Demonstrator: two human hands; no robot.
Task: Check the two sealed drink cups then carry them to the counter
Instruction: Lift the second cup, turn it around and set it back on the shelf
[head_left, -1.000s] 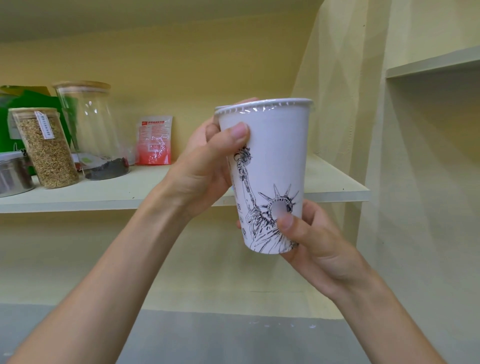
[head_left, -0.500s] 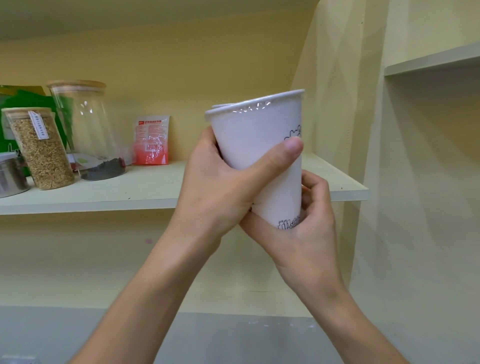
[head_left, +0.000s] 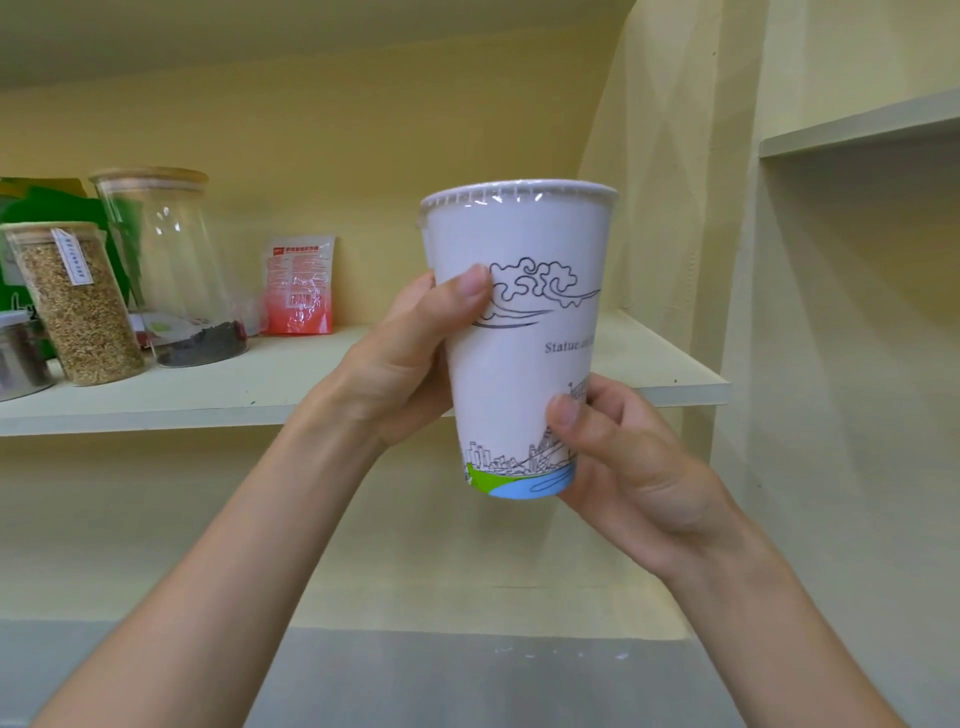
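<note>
Shelf (head_left: 291, 387): pale board with jars and a red packet, behind the hands
Cup (head_left: 519, 332): sealed, upright, held in front of the shelf
Left hand (head_left: 410, 364): wrapped around its upper side
Right hand (head_left: 623, 462): gripping its base

- Behind the front cup (head_left: 519, 332) we see only a sliver of a second cup's rim (head_left: 423, 228); the rest is hidden.
- The cup's printed caption runs out of sight round its side.
- The metal tin (head_left: 18, 358) is cut by the left edge.
- We cannot read the red packet (head_left: 300, 285) or the jar label (head_left: 75, 257).
</note>
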